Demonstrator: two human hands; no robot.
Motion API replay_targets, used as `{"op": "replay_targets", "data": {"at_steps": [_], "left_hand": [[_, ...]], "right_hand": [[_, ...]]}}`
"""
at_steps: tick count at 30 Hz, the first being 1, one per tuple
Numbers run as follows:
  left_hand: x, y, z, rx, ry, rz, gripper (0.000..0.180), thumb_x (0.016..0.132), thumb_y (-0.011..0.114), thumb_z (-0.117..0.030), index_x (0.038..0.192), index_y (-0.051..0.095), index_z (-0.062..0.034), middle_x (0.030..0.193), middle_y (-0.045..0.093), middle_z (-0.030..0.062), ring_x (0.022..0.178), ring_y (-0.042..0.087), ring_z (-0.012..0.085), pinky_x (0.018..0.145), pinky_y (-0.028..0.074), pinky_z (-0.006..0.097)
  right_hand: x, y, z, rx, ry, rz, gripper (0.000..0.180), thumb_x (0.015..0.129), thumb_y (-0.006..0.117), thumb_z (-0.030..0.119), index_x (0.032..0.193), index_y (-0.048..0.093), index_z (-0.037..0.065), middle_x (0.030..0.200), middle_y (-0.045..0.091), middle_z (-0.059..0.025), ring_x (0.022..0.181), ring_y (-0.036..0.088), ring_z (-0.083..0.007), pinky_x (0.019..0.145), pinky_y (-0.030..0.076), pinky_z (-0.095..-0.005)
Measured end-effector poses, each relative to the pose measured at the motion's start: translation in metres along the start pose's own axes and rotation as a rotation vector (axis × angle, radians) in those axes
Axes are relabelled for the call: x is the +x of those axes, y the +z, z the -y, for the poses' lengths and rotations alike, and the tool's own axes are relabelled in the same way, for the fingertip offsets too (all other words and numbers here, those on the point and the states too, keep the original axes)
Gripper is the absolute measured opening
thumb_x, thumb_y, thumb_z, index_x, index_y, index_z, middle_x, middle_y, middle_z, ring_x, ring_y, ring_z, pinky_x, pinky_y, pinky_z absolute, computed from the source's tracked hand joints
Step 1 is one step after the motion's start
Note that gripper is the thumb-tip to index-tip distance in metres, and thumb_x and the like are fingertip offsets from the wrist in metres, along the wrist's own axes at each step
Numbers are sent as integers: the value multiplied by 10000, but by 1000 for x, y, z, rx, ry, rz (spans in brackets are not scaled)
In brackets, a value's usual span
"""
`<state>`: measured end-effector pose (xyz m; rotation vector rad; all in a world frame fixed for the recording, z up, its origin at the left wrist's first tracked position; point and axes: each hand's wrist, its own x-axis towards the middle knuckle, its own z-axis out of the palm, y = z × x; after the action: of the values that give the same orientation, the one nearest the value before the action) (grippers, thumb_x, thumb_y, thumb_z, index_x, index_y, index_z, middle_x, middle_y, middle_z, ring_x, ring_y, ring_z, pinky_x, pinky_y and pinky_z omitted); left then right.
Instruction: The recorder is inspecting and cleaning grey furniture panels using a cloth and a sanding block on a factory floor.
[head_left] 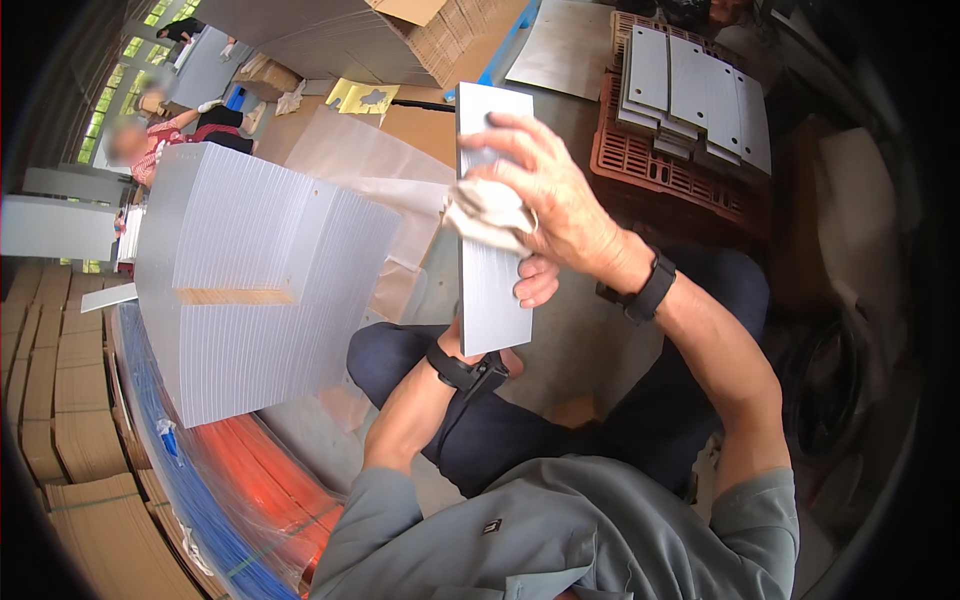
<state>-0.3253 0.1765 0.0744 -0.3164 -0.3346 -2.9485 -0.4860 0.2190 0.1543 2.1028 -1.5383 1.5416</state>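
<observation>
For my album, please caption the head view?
Right hand holding a white cloth over a grey panel gripped by the left hand.

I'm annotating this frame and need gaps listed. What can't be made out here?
All in the head view:
Left hand: palm hidden behind the grey panel.
Grey panel's far face: turned from the camera.
White cloth: partly covered by the right hand.
Grey shirt: cut off by the lower edge.
Distant person, upper left: too small for detail.
</observation>
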Motion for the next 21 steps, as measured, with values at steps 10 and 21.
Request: {"op": "replay_targets", "data": {"at_steps": [10,21], "left_hand": [[13,12,7,-24,-187,-23,428,1051,487,-403,1189,478,1,682,435,26,485,419,118,445,331,278],[16,42,-6,368,74,-406,858,1022,280,-688,1526,361,2,1348,539,310,1067,640,360,880,577,475]], "right_hand": [[19,-45,-72,368,443,-202,344,1055,566,240,1281,546,-18,1043,674,-75,986,618,-163,891,496,-287],[20,-44,-60,945,444,-194,499,932,715,29,1352,447,1,1186,554,-21,1145,514,-109,956,468,-259]]}}
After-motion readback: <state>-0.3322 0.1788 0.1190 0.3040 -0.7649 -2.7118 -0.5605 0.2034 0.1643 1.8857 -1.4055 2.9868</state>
